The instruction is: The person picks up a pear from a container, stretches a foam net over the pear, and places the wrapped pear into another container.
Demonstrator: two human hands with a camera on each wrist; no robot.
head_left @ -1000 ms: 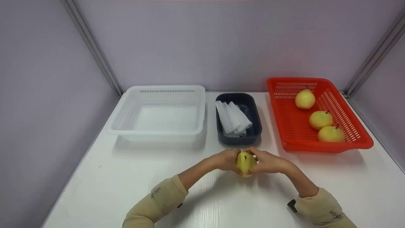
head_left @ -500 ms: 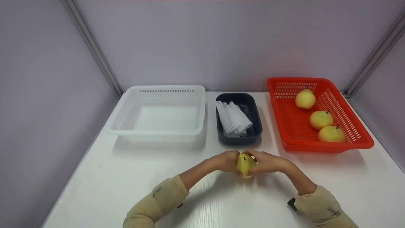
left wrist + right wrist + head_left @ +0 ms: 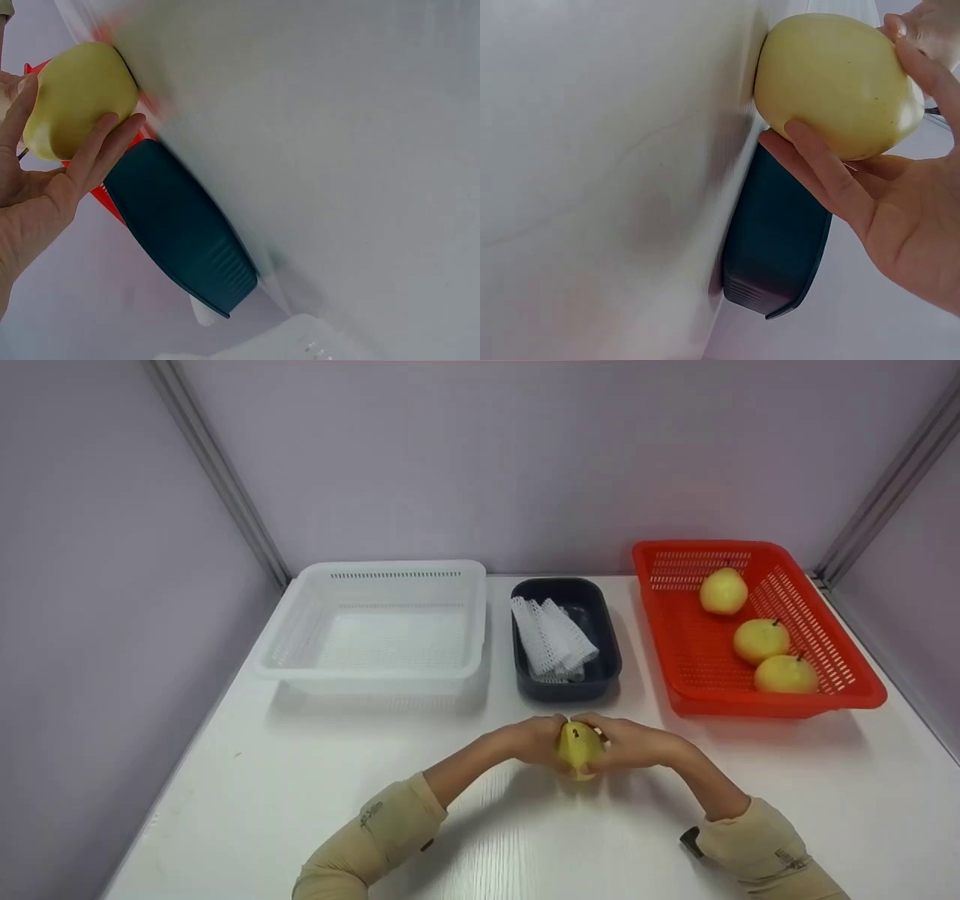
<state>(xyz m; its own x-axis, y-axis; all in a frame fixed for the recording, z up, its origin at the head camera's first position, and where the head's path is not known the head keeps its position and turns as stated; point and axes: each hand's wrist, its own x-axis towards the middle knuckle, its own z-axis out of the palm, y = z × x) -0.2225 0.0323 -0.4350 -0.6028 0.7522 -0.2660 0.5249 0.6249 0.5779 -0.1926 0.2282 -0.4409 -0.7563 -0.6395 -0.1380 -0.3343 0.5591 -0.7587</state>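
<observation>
Between both hands, in front of the dark box, is a round yellow pear (image 3: 579,746) with a dark stem. My left hand (image 3: 534,741) grips its left side, and my right hand (image 3: 634,742) holds its right side with thumb and fingers curved around it. In the left wrist view the fingers (image 3: 97,146) lie along the pear (image 3: 82,97). The right wrist view shows the pear (image 3: 836,82) low at the table surface, fingertips under its far side. White foam fruit nets (image 3: 555,637) lie in the dark blue box (image 3: 568,690) just beyond.
A white basket (image 3: 367,673) with slotted sides stands at the back left. At the back right, a red basket (image 3: 690,701) contains several yellow pears (image 3: 761,641). Pale panels (image 3: 480,465) enclose the white table (image 3: 300,765) at the back and sides.
The pear has turned slightly in my hands, its stem shifting a little to the left. Both hands keep their hold in nearly the same place.
</observation>
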